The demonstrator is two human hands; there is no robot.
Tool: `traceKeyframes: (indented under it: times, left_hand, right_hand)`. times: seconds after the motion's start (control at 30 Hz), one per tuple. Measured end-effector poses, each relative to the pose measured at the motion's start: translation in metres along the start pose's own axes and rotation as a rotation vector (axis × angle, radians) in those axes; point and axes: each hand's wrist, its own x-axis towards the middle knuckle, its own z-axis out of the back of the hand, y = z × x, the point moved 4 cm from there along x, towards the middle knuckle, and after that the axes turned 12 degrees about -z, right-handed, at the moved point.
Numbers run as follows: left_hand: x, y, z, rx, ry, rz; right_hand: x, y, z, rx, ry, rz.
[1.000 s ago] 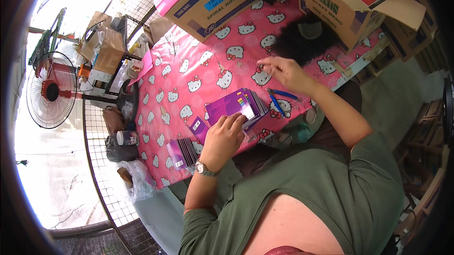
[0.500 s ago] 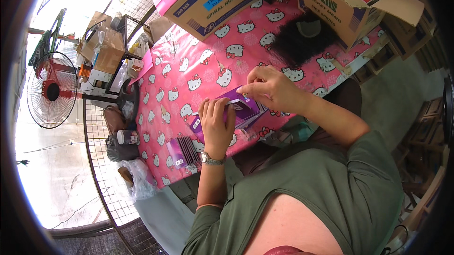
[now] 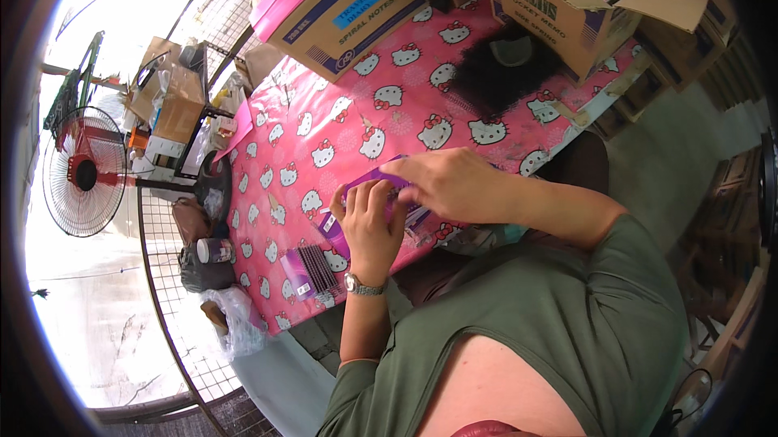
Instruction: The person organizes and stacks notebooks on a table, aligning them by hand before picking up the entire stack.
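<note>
Purple notebooks (image 3: 331,233) lie at the near edge of the table under both my hands, mostly covered by them. My left hand (image 3: 369,217), with a wristwatch, curls its fingers over the top one and holds it. My right hand (image 3: 455,186) is bent over the notebooks' right part, index finger along the far edge and thumb on the near side, closed on it. What lies under its palm is hidden. To the left of my left wrist, a row of purple spiral notebooks (image 3: 301,272) overlaps on the tablecloth.
A pink cat-print tablecloth (image 3: 324,125) covers the table. Two cardboard boxes (image 3: 356,20) stand at its far side, near a dark bristly black heap (image 3: 494,76). A standing fan (image 3: 83,171), a white-lidded jar (image 3: 215,251) and a plastic bag (image 3: 235,324) are at the left.
My right hand has come down and closer to the left hand, from a raised pinch to lying over the notebooks. My left hand stays on them. The view has shifted slightly.
</note>
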Motion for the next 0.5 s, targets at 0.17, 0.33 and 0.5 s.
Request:
traceKeyframes:
  times: [0.17, 0.33, 0.5]
  left_hand:
    - [-0.006, 0.005, -0.001, -0.068, 0.006, 0.004]
    - [-0.009, 0.007, 0.002, -0.012, 0.055, 0.032]
    - [-0.024, 0.019, 0.001, 0.018, -0.075, 0.192]
  right_hand:
    - [0.029, -0.052, -0.008, 0.247, 0.016, -0.066]
    - [0.049, -0.23, 0.063, -0.977, -0.658, -0.758]
    - [0.065, -0.227, 0.061, -0.69, -0.22, -0.745]
